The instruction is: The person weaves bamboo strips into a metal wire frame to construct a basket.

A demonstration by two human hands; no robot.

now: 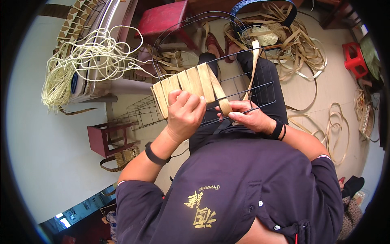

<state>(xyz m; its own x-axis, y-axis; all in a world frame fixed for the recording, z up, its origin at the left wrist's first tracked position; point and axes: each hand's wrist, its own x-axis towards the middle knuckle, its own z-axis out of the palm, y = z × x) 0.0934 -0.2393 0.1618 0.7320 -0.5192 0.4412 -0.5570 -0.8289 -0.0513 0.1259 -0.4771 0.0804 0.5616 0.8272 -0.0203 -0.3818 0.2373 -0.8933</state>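
A black wire basket frame (271, 86) with a curved wire handle is held across my lap. Flat tan strips (189, 82) wrap its left part side by side, while bare wire grid shows on the right. My left hand (185, 110) is closed at the lower edge of the wrapped part, thumb against the strips. From the wrapped part, a loose tan strip (218, 90) runs down to my right hand (250, 116), which pinches it beside the frame's near edge. Another length of strip rises through the wires on the right. Some fingertips are hidden behind the frame.
Pale cord (91, 61) lies tangled on a ledge at the left. Tan strips (300, 34) are heaped on the floor ahead, with more loops at the right. Around stand a red stool (164, 18), a dark red stool (99, 140) and a small red plastic stool (354, 60).
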